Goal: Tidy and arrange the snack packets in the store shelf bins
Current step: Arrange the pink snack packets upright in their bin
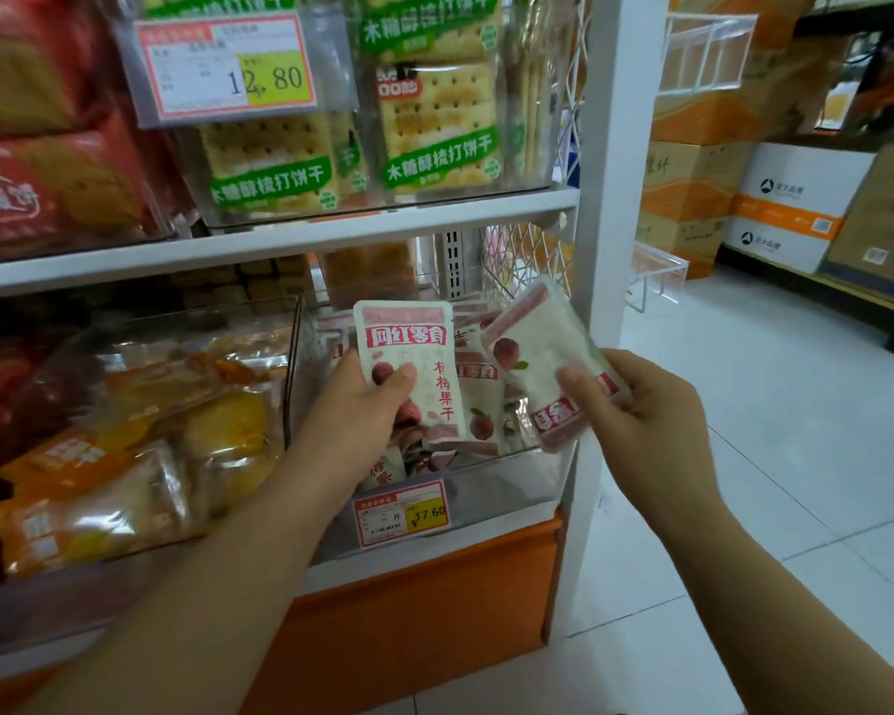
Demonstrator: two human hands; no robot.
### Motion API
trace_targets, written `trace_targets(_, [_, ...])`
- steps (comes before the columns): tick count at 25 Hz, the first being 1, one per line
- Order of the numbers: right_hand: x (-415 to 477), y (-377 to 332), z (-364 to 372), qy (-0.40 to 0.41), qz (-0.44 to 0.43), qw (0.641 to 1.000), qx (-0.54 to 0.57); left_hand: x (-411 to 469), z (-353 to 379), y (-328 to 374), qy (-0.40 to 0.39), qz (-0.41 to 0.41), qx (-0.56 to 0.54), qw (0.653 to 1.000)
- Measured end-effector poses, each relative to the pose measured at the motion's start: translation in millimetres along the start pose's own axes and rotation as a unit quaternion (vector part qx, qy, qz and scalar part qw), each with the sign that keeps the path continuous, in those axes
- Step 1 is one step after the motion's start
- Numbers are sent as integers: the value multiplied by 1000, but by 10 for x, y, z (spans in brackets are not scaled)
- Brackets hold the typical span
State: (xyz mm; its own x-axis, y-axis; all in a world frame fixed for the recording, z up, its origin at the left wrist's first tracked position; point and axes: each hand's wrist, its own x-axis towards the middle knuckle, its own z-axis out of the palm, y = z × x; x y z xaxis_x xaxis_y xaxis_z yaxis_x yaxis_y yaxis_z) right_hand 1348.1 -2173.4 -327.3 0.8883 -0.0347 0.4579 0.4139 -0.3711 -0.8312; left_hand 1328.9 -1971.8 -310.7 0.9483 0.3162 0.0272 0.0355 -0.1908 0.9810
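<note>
The person's left hand (362,405) has its grip clamped on a white-and-pink plastic snack packet (409,348) printed with red characters. The thumb lies across the front, and the packet is held upright above the clear plastic bin (512,490). The right hand (636,405) pinches a second matching packet (540,353), tilted and upside down, over the bin's right end. Below them, loose pink-and-white packets (481,405) lie jumbled inside that bin; their number is hard to judge. A yellow-and-white price label (401,513) sits on its front wall. The neighbouring bin (292,353) to the left holds orange-wrapped cakes (125,456). On the white metal shelf (331,224) above stand green-banded cracker packs (434,121). Brown cardboard boxes (692,198) are stacked farther right.
</note>
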Motion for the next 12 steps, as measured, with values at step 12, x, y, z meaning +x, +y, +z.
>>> trace_targets(12, [-64,-145,392,-225,-210,940,-148,-221,-252,-241,-129,-138,-309,932])
